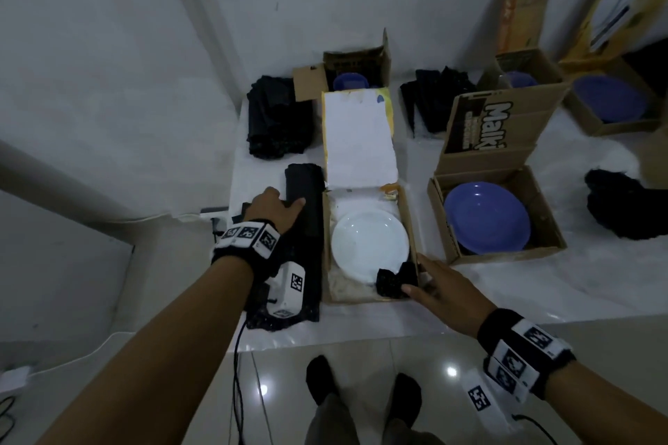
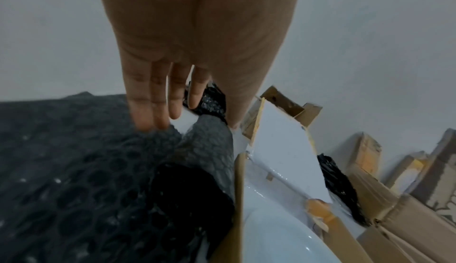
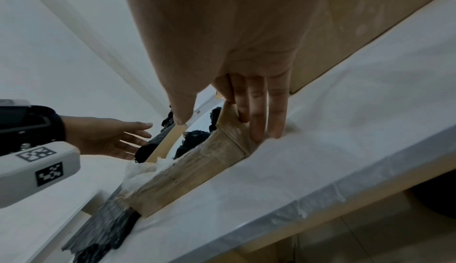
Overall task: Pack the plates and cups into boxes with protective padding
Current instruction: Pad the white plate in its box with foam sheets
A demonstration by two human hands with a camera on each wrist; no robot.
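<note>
Item 1: round white glazed plate (image 1: 368,245), lying flat in open brown cardboard box (image 1: 407,215) w/ white-lined lid flap (image 1: 356,141) standing back. Judged stiff, brittle, slick glaze, moderate weight; best taken at opposite rim edges w/ both hands, not pinched at one side. Small black bubble-wrap wad (image 1: 394,282) sits on plate's near-right rim, in box corner.

Item 2: long black bubble-wrap sheet (image 1: 303,224), partly rolled, on white-covered table (image 1: 542,285) just left of box, touching its wall. Judged light, soft, springy; tends to unroll, so take by an edge or the roll end.

Left hand (image 1: 276,208): fingers straight, resting on top of the roll; no grip. Left wrist view confirms fingertips (image 2: 150,119) extended over wrap.

Right hand (image 1: 439,287): fingers straight, lying along box's near-right corner, thumb by the wad; steadying, nothing held. Right wrist view shows fingertips (image 3: 256,132) against outer box wall.

Other stock: blue round plate (image 1: 486,219) in second cardboard box (image 1: 542,213) to right; further boxes w/ blue dishes behind; folded black wrap piles (image 1: 276,116) at rear.

Writing: flap of second box reads "Malki…" (image 1: 493,126), cut off; smaller print beside it illegible. Wrist bands carry square black-white markers (image 1: 249,233), no text.
</note>
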